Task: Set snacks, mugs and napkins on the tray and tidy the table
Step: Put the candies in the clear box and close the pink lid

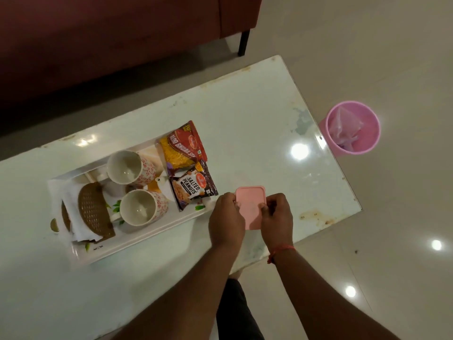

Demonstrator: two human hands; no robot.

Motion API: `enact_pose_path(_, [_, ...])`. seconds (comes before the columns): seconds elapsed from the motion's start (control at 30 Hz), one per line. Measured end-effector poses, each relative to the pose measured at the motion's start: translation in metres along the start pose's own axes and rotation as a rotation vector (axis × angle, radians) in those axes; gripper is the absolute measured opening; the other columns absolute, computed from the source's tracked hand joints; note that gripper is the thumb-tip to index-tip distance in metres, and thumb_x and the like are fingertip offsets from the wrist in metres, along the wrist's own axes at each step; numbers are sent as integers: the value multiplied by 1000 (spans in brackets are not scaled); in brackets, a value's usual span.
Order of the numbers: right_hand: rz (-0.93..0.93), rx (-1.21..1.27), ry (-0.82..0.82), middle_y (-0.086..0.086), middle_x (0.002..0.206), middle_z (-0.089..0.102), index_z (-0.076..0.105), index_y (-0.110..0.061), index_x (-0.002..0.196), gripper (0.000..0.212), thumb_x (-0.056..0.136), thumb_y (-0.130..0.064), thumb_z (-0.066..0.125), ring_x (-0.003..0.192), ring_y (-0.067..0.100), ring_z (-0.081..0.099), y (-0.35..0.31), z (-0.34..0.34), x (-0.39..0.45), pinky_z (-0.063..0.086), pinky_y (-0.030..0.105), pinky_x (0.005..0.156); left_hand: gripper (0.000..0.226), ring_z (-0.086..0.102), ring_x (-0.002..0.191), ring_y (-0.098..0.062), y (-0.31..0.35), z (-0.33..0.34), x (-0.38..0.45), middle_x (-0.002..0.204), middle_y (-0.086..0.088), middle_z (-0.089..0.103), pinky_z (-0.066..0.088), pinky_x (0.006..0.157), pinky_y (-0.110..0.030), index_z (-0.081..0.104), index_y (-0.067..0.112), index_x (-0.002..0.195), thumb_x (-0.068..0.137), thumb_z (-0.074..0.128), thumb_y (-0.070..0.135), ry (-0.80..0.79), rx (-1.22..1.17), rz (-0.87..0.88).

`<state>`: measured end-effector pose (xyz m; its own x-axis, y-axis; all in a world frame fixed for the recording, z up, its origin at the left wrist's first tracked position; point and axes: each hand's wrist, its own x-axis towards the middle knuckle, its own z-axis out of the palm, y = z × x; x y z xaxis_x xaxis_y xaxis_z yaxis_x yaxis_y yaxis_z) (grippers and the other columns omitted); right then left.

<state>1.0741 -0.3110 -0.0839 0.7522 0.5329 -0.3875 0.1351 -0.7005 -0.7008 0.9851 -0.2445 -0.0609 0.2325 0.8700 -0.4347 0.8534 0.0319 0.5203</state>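
I hold the pink lidded box [250, 207] between both hands just off the right end of the white tray [137, 244], my left hand [226, 220] pinching its left edge and my right hand [277, 220] pinching its near right edge, fingers curled onto the lid; gripping it on two sides keeps it level, and I judge it is either on its way to the tray or being pressed closed; whether it rests on the table [257, 114] or hovers above it I cannot tell, since my hands cover its lower half. On the tray the two floral mugs [130, 168] [142, 208] stand upright side by side in the middle, the bhujia packet [183, 146] and the salted peanuts packet [193, 190] lie flat at the right end and overhang it, and white napkins [69, 204] sit at the left under a brown woven holder [94, 212], probably there to weigh them down; the tray's printed pattern is mostly covered. What is inside the box is hidden; the pink bin [353, 128] on the floor holds a crumpled clear bag.
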Motion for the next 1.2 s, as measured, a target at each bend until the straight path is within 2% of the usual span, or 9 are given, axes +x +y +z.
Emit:
enact_pose_path(0.17, [-66, -37, -28, 6, 89, 62, 53, -10, 91, 7, 93, -6, 58, 84, 25, 59, -36, -3, 57, 51, 38, 74, 24, 62, 106, -27, 34, -3, 45, 113, -8, 67, 46, 78, -32, 64, 9, 112, 94, 50, 6, 64, -177, -151])
enact_pose_path(0.37, [-128, -108, -72, 3, 84, 60, 54, -8, 91, 8, 87, -1, 54, 79, 24, 55, -70, 6, 107, 48, 35, 71, 42, 58, 117, -33, 72, -6, 79, 132, -16, 56, 51, 91, -38, 54, 5, 132, 90, 51, 0, 71, -400, -380])
enact_pose_path(0.6, [-162, -114, -114, 7, 88, 61, 55, -6, 94, 9, 87, 0, 54, 78, 22, 53, -86, 16, 123, 50, 38, 74, 65, 44, 132, -37, 88, -5, 88, 151, -17, 31, 44, 106, -46, 18, 5, 152, 93, 47, 3, 44, -556, -416])
enact_pose_path(0.83, [-191, -121, -127, 2, 87, 59, 55, -9, 95, 8, 89, -3, 53, 77, 20, 53, -91, 22, 132, 50, 37, 74, 67, 45, 132, -37, 91, -10, 95, 151, -17, 34, 44, 106, -46, 10, 7, 154, 95, 42, 3, 31, -626, -440])
enact_pose_path(0.97, [-137, -88, -161, -6, 83, 58, 54, -12, 116, 23, 94, -14, 58, 76, 8, 55, -85, 23, 131, 49, 31, 79, 63, 47, 133, -34, 88, -12, 84, 151, -16, 40, 43, 106, -42, 4, 7, 155, 101, 38, 12, -20, -608, -481])
enact_pose_path(1.03, [-115, -44, -170, -1, 96, 61, 50, -12, 129, 33, 98, -20, 56, 89, 14, 59, -85, 20, 127, 49, 32, 89, 62, 47, 134, -32, 85, -15, 73, 152, -15, 41, 42, 106, -39, 5, 7, 155, 103, 37, 18, -35, -593, -480])
enact_pose_path(1.1, [-210, -80, -53, 7, 112, 61, 52, -10, 129, 31, 100, -21, 52, 105, 22, 58, -88, 17, 120, 49, 36, 95, 61, 47, 134, -31, 82, -18, 56, 151, -13, 43, 43, 104, -36, 9, 9, 155, 103, 38, 22, -30, -530, -436])
enact_pose_path(1.17, [-433, -154, 61, 9, 112, 60, 58, -10, 119, 22, 99, -17, 50, 104, 25, 56, -99, 18, 105, 49, 36, 90, 56, 51, 130, -28, 72, -23, 33, 146, -11, 49, 45, 102, -37, 21, 11, 153, 103, 40, 22, 31, -424, -307])
enact_pose_path(1.2, [-561, -173, 52, 9, 107, 60, 60, -9, 112, 18, 98, -14, 51, 100, 25, 55, -105, 20, 96, 48, 35, 86, 50, 54, 127, -27, 65, -25, 20, 140, -10, 53, 48, 100, -37, 31, 13, 150, 102, 42, 19, 76, -372, -215])
